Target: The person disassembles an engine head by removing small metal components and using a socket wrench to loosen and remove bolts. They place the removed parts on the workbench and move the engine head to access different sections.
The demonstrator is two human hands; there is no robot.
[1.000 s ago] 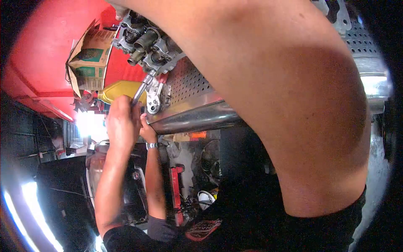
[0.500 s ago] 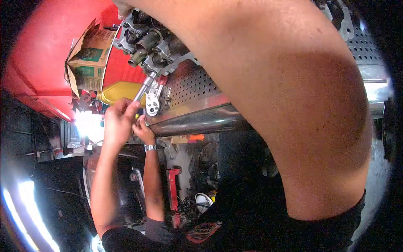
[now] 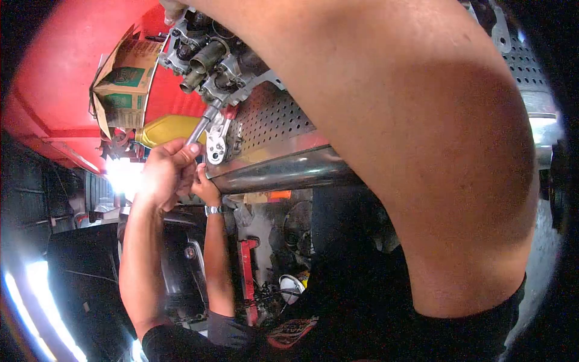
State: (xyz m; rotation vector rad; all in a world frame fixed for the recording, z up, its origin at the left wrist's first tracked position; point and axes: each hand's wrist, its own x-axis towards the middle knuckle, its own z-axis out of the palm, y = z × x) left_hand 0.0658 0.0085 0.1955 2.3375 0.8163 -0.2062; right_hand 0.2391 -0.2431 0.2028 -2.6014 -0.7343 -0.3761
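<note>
My left hand [image 3: 166,172] is closed around a silver socket extension bar [image 3: 202,125], thumb along the shaft. The bar slants up to the lower edge of an engine cylinder head [image 3: 211,57], where its socket end meets the metal. Two short metal tubes [image 3: 205,58] stick out of the head. My right arm crosses the view from the right; its hand [image 3: 174,11] is partly cut off at the top, fingers curled against the head's far edge. A silver ratchet [image 3: 216,148] is just right of the bar.
Another person's hand [image 3: 208,190] with a wristwatch [image 3: 213,210] is just below mine. A yellow bottle [image 3: 172,131] and an open cardboard box [image 3: 125,75] are at the left. Perforated metal bench [image 3: 268,123] with a dark rounded edge [image 3: 289,172]; a black vehicle [image 3: 84,253] at lower left.
My left wrist has bent and its forearm has shifted slightly left, still gripping the bar. The whole view has shifted a little; my right arm stays in nearly the same place.
</note>
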